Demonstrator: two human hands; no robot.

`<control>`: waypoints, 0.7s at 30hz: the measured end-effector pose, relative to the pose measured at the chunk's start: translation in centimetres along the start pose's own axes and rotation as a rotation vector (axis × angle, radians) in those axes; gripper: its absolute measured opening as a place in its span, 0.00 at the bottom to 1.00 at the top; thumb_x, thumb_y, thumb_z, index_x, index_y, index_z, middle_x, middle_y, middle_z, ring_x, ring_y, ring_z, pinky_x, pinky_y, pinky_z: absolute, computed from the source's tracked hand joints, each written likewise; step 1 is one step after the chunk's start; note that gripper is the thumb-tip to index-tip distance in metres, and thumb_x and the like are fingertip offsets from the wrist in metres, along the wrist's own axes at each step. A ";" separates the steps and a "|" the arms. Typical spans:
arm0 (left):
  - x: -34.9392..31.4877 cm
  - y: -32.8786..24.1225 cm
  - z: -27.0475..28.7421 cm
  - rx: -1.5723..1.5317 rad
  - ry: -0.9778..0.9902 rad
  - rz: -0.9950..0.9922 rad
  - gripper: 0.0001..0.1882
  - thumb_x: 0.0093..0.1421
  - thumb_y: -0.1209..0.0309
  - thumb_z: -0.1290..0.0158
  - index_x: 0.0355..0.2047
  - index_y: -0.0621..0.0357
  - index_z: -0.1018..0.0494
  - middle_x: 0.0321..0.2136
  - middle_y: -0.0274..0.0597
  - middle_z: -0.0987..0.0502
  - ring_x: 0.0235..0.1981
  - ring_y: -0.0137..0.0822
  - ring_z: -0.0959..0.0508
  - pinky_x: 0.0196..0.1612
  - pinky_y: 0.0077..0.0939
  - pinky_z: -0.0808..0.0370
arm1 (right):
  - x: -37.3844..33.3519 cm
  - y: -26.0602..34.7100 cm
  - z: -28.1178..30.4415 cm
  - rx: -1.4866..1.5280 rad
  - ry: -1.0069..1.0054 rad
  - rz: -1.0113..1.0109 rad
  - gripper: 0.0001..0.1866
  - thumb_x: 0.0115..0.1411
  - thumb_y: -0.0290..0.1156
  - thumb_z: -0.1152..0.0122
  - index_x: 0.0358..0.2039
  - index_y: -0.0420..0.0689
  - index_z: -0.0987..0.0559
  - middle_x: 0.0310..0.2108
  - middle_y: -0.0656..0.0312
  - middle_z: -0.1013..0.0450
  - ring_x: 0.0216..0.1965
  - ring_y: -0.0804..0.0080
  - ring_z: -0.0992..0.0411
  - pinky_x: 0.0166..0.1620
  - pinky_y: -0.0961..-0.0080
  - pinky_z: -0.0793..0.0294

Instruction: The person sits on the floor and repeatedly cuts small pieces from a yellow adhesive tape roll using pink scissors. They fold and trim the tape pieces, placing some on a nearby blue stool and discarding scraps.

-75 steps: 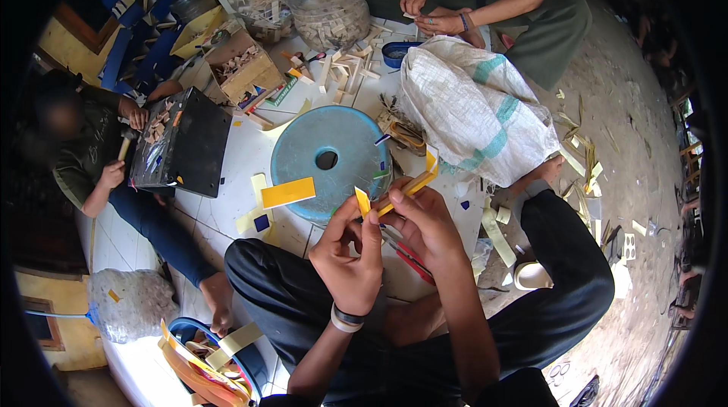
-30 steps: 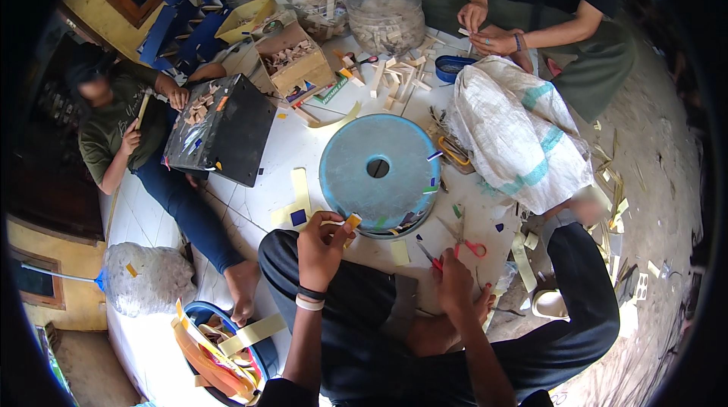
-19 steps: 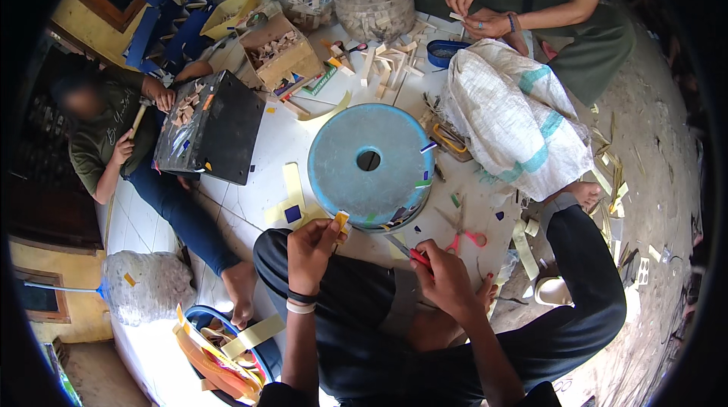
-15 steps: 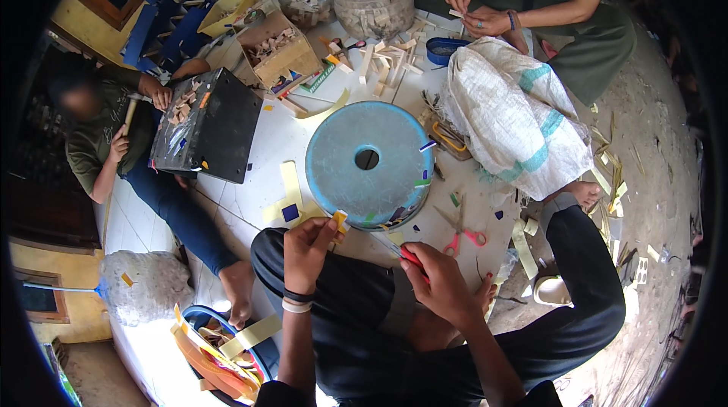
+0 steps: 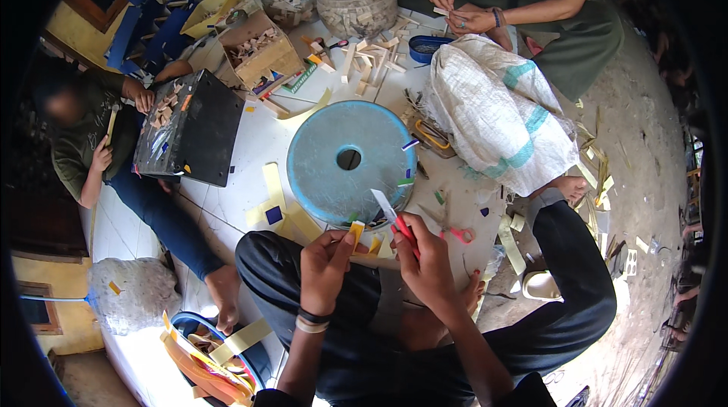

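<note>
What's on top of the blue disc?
On the blue disc: a few small coloured scraps near its right and lower rim, and a centre hole. The cutter blade in the right hand overlaps its lower edge.

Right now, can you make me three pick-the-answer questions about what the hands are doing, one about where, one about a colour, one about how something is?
1. Where is the round blue disc?
A. On the white floor in front of the hands
B. Inside the white sack
C. On the black box

2. What colour is the handle of the knife in the right hand?
A. Green
B. Red
C. Black

3. How is the small yellow piece right now?
A. Lying loose on the floor
B. Dropped in the sack
C. Pinched in the fingers of the left hand

Answers:
1. A, the disc lies flat on the floor just beyond both hands.
2. B, red shows above the gripping fingers, under the pale blade.
3. C, the fingertips close on it and hold it up.
</note>
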State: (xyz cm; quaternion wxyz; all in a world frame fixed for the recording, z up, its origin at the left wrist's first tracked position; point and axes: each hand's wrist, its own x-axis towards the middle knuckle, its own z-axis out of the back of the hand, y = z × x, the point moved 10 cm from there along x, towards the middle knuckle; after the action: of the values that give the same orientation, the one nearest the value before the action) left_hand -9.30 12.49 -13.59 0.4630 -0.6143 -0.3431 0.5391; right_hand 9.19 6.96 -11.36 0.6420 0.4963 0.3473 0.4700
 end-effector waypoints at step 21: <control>0.9 2.0 -0.8 -0.275 -0.297 -0.096 0.13 0.63 0.74 0.36 0.29 0.55 0.33 0.27 0.45 0.16 0.18 0.21 0.26 0.20 0.15 0.33 | 2.4 3.8 1.4 -0.623 0.278 0.393 0.23 0.60 0.21 0.40 0.56 0.51 0.20 0.32 0.57 0.20 0.31 0.59 0.21 0.33 0.64 0.21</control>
State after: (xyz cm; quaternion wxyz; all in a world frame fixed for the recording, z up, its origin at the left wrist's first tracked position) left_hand -8.47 12.49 -15.82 0.3443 -0.5685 -0.5068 0.5490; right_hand 10.27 9.05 -7.31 0.6063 0.2663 0.1701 0.7297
